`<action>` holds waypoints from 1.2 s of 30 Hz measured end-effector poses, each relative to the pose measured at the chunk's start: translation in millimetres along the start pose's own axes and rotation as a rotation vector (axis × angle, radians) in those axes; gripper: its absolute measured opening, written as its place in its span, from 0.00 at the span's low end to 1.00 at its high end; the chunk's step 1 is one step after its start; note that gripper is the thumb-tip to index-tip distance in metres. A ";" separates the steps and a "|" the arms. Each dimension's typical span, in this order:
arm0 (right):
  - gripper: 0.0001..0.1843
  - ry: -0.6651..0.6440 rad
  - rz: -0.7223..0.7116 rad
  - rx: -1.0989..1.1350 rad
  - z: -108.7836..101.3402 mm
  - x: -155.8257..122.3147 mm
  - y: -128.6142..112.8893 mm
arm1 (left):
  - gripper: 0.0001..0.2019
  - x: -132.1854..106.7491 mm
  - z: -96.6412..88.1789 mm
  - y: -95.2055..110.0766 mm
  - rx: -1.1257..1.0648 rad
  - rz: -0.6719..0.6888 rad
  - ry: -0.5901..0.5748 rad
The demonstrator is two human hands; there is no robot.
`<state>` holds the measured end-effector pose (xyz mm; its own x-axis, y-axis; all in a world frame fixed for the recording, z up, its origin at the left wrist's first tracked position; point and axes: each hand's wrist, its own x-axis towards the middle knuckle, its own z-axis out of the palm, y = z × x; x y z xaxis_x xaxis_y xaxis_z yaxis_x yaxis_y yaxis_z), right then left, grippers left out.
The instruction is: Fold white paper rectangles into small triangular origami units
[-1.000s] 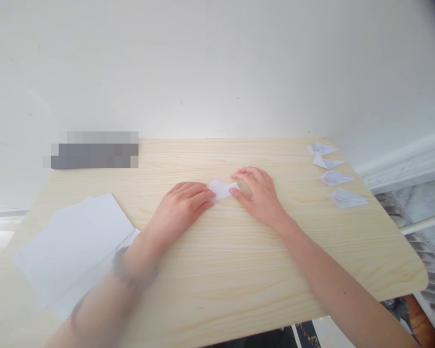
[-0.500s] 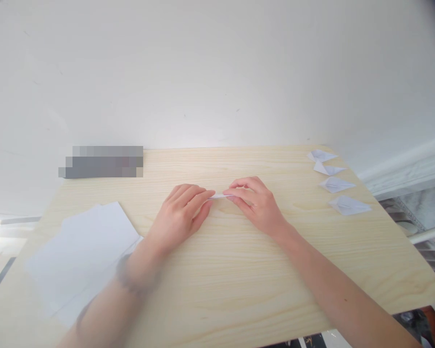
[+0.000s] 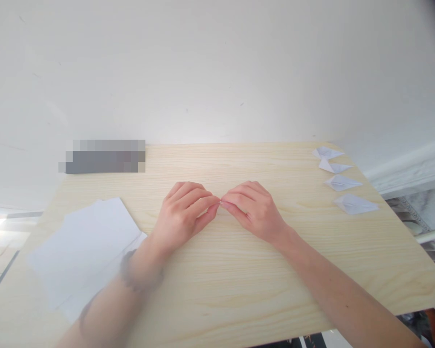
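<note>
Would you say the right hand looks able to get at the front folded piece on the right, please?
Probably yes: nothing visible stands between the right hand and the front folded piece. The hand's grip seems closed on paper, though, so it would likely need to let go first.

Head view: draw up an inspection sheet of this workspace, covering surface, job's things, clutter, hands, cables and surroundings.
Surface: pale wood-grain tabletop.
Job's things: sliver of white paper between the fingertips; four folded paper pieces at right; overlapping paper sheets at left.
Clutter: dark object at far left, pixelated.
Hands: left hand and right hand both pinch the sliver, mostly hidden.
Cables: nothing seen.
Surroundings: white wall behind.
</note>
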<state>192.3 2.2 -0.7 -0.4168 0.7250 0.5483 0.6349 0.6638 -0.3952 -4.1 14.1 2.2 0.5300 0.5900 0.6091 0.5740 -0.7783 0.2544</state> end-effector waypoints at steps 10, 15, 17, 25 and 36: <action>0.07 0.005 -0.081 -0.094 -8.9 0.2 7.7 | 0.04 2.2 -2.4 0.1 0.119 0.021 0.093; 0.04 0.089 -0.052 -0.116 -19.0 -1.9 27.2 | 0.03 1.2 -10.0 -13.7 0.144 0.004 0.082; 0.04 0.156 -0.024 -0.102 -22.7 -3.4 35.7 | 0.03 -0.1 -11.2 -19.5 0.159 -0.010 0.065; 0.03 0.153 -0.023 -0.085 -20.2 -2.9 33.9 | 0.05 -0.1 -5.9 -13.2 0.141 -0.054 -0.005; 0.10 0.280 -0.106 -0.140 -14.4 -2.0 19.9 | 0.17 0.3 -8.6 -1.2 -0.235 -0.469 -0.087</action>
<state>215.1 11.3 0.9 -0.3027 0.5618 0.7699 0.6888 0.6873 -0.2306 -10.0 13.3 8.5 0.3055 0.8943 0.3270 0.6120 -0.4475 0.6521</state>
